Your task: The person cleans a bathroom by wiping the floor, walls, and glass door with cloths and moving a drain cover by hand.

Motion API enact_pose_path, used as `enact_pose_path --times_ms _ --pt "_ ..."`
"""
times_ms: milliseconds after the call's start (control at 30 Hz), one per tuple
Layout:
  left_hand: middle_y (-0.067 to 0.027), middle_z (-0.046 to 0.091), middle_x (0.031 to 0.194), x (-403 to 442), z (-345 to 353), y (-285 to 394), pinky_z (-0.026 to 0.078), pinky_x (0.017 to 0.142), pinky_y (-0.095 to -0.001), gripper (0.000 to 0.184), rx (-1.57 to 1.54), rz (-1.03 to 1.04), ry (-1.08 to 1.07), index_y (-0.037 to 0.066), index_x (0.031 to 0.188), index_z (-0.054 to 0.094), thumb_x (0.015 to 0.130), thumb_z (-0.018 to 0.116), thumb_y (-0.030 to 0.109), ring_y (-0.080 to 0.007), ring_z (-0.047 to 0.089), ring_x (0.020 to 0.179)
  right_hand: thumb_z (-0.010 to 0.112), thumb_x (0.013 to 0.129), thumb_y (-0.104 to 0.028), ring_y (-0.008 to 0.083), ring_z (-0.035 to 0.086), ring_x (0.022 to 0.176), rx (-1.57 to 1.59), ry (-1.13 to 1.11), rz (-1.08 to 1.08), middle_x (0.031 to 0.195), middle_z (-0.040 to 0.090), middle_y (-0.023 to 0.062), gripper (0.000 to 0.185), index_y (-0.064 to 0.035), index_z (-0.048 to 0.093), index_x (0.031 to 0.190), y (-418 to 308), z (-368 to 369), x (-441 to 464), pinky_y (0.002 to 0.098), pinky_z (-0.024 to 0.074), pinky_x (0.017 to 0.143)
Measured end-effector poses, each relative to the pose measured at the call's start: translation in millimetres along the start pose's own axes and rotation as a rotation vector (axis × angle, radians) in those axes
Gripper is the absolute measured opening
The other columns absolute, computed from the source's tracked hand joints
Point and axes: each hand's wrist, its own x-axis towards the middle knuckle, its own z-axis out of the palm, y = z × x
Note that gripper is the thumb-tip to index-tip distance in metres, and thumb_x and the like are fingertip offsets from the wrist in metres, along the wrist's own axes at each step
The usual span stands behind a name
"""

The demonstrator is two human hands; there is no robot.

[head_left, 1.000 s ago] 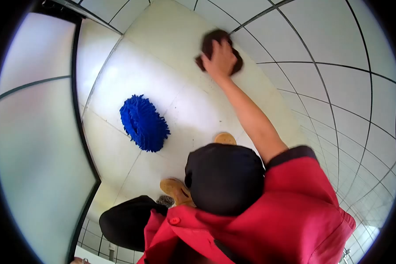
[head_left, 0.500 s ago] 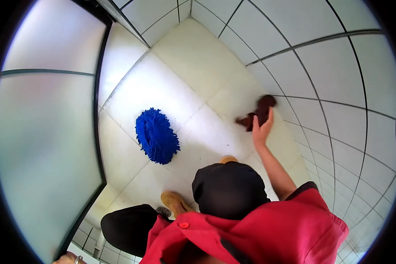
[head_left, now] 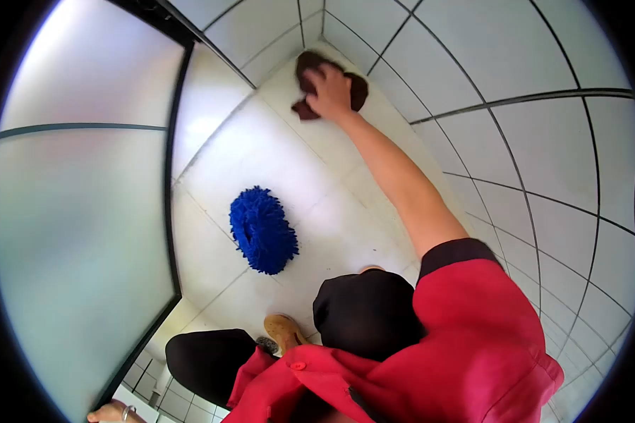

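Observation:
A dark brown cloth lies bunched on the pale floor near the far corner, with my right hand pressed on it, fingers curled over the fabric. My left hand is at the bottom left, against the lower edge of the frosted glass door; a bracelet shows at its wrist, and its fingers are partly hidden. A fluffy blue mop head rests on the floor between the door and my right arm.
White tiled walls meet the floor on the right and at the far end. The door's black frame runs along the left. My knees and tan shoes are at the bottom centre.
My right hand and the brown cloth have moved from beside the right wall to the far corner. The view has shifted, and my left hand shows more than a second ago.

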Motion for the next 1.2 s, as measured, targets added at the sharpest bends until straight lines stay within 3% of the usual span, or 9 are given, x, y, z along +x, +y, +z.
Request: enact_pose_path --times_ms 100,167,300,367,633,767,933,1133,1200 --pt "-0.0258 0.048 0.111 2 1 -3 0.042 0.089 -0.0435 0.067 0.037 -0.101 -0.003 -0.016 0.108 0.043 0.09 0.027 0.047 -0.0332 0.05 0.098 0.059 0.065 -0.019 0.0284 0.046 0.106 0.234 -0.269 -0.174 0.114 0.049 0.0114 0.035 -0.0156 0.06 0.1 -21 4 -44 0.0468 0.0353 0.087" --pt "-0.0257 0.047 0.112 14 -3 -19 0.042 0.089 -0.0443 0.066 -0.032 -0.056 -0.048 -0.015 0.109 0.042 0.091 0.026 0.046 -0.033 0.05 0.099 0.058 0.065 -0.019 0.0276 0.047 0.106 0.658 -0.196 0.152 0.114 0.051 0.0103 0.029 -0.0144 0.062 0.094 -27 -9 -86 0.0484 0.0354 0.086" --pt "-0.0255 0.046 0.113 4 7 -9 0.043 0.089 -0.0451 0.064 -0.104 -0.075 -0.048 -0.015 0.11 0.04 0.092 0.025 0.045 -0.033 0.049 0.1 0.061 0.068 -0.021 0.0356 0.034 0.118 -0.066 0.224 0.475 0.129 0.035 0.0207 0.061 -0.0015 0.04 0.122 -11 -30 -172 0.0514 0.0291 0.091" --pt "-0.0253 0.046 0.113 -1 16 -2 0.043 0.089 -0.0451 0.064 -0.118 -0.094 -0.034 -0.015 0.11 0.04 0.092 0.025 0.045 -0.033 0.049 0.1 0.062 0.069 -0.023 0.0392 0.028 0.121 -0.125 0.023 0.465 0.132 0.027 0.025 0.075 0.0031 0.025 0.129 -9 -31 -140 0.0524 0.0264 0.093" --pt "-0.0249 0.045 0.114 11 22 -7 0.043 0.089 -0.0453 0.064 -0.142 -0.111 -0.024 -0.014 0.111 0.04 0.092 0.025 0.045 -0.0333 0.049 0.101 0.058 0.068 -0.025 0.0305 0.041 0.115 0.055 -0.074 0.596 0.126 0.042 0.0132 0.055 -0.0127 0.048 0.121 1 5 84 0.0447 0.0367 0.09" --pt "-0.0247 0.045 0.115 19 17 -27 0.043 0.089 -0.0454 0.064 -0.181 -0.183 -0.04 -0.014 0.111 0.04 0.092 0.025 0.045 -0.0334 0.049 0.102 0.057 0.07 -0.018 0.0265 0.05 0.105 0.347 -0.624 -0.016 0.109 0.056 0.0128 0.04 -0.0101 0.057 0.11 -9 13 43 0.0335 0.0399 0.089" --pt "-0.0215 0.041 0.123 25 13 -31 0.034 0.097 -0.0431 0.084 -0.188 -0.13 -0.067 -0.014 0.117 0.036 0.083 0.033 0.063 -0.0317 0.044 0.108 0.059 0.069 -0.016 0.0275 0.053 0.101 0.519 -0.479 -0.243 0.111 0.056 0.0137 0.042 -0.0115 0.057 0.11 -34 -37 -9 0.0328 0.0416 0.086" --pt "-0.0207 0.045 0.116 -4 27 9 0.039 0.093 -0.0424 0.068 -0.209 -0.153 -0.013 -0.013 0.11 0.042 0.087 0.032 0.05 -0.0305 0.046 0.103 0.059 0.069 -0.013 0.027 0.054 0.098 0.033 -0.86 0.009 0.105 0.059 0.0108 0.043 -0.0137 0.057 0.111 -41 -155 6 0.0346 0.0439 0.083" --pt "-0.0208 0.045 0.115 13 18 -14 0.039 0.092 -0.0424 0.065 -0.193 -0.091 -0.042 -0.013 0.109 0.042 0.088 0.031 0.047 -0.0303 0.047 0.102 0.058 0.069 -0.015 0.0272 0.056 0.094 -0.009 -1.061 -0.275 0.101 0.06 0.0104 0.04 -0.0148 0.059 0.109 -26 -155 -22 0.0356 0.0445 0.081"
